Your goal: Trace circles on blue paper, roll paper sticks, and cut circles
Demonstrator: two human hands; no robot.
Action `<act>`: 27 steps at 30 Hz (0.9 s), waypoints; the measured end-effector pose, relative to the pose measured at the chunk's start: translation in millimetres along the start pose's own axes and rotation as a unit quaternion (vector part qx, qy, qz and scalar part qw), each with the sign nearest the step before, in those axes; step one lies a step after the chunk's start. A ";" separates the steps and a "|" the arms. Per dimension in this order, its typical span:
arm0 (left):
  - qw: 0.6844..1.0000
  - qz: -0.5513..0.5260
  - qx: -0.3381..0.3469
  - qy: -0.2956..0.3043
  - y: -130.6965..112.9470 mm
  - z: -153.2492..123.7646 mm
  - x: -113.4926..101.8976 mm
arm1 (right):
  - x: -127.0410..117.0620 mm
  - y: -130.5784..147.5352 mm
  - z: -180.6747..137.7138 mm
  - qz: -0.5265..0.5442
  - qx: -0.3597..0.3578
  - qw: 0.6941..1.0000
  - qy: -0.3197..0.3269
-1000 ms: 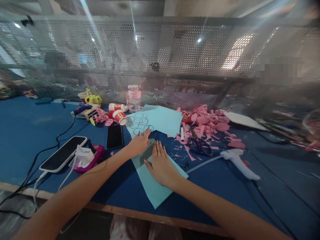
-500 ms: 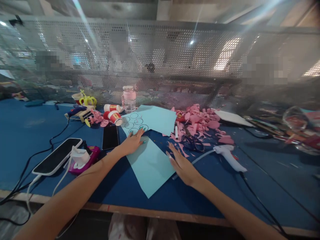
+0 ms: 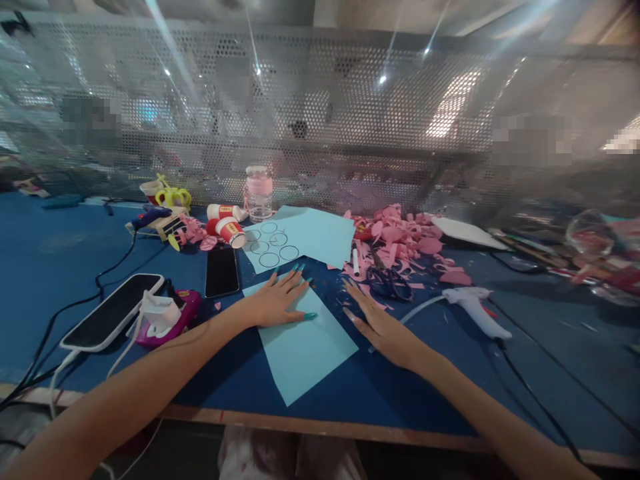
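The plain light-blue rectangular paper sheet (image 3: 305, 350) lies flat and skewed on the blue-topped work table (image 3: 65, 260), one corner pointing at the near edge; it looks smooth and unmarked. The left hand (image 3: 277, 303) rests palm-down on its far part, fingers fanned wide. The right hand (image 3: 383, 327), at the sheet's 3 o'clock, lies flat on the table with fingers straight and slightly parted, holding nothing; whether it touches the edge cannot be told. At the sheet's 12 o'clock lies another light-blue sheet with drawn circles (image 3: 310, 237), at 10 o'clock a black phone (image 3: 222, 271), and at 2 o'clock dark-handled scissors (image 3: 390, 283) among pink paper scraps (image 3: 405, 237).
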State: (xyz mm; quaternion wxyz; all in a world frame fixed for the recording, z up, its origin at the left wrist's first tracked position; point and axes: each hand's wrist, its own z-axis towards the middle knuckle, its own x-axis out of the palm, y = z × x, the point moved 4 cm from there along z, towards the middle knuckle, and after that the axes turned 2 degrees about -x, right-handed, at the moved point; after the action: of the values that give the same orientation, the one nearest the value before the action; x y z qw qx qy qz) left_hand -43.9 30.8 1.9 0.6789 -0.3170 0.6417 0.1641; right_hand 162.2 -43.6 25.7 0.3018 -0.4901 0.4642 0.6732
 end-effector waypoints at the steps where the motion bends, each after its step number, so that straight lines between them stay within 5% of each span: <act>1: 1.000 0.000 0.010 0.000 -0.8 -1.7 -0.1 | -0.8 2.3 2.7 0.003 0.010 1.000 -0.014; 5: 1.000 -0.009 0.010 -0.010 -5.1 -2.5 2.9 | 2.2 12.6 23.9 0.020 0.009 0.998 -0.051; 11: 0.985 -0.059 -0.103 -0.125 1.6 5.8 0.6 | 20.0 22.9 70.6 0.039 -0.022 0.996 -0.072; 18: 0.990 -0.069 -0.100 -0.071 6.6 6.0 -0.8 | 44.7 36.9 97.6 0.017 -0.047 0.999 -0.022; 27: 0.997 -0.016 -0.066 -0.042 8.1 14.2 -2.6 | 47.9 36.9 106.4 -0.025 -0.036 0.999 0.000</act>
State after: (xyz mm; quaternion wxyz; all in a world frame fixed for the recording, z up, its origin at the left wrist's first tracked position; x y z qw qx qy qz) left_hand -38.3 46.4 2.3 0.6849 -0.3643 0.5956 0.2087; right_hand 73.9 37.8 2.2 0.3010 -0.5118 0.4272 0.6819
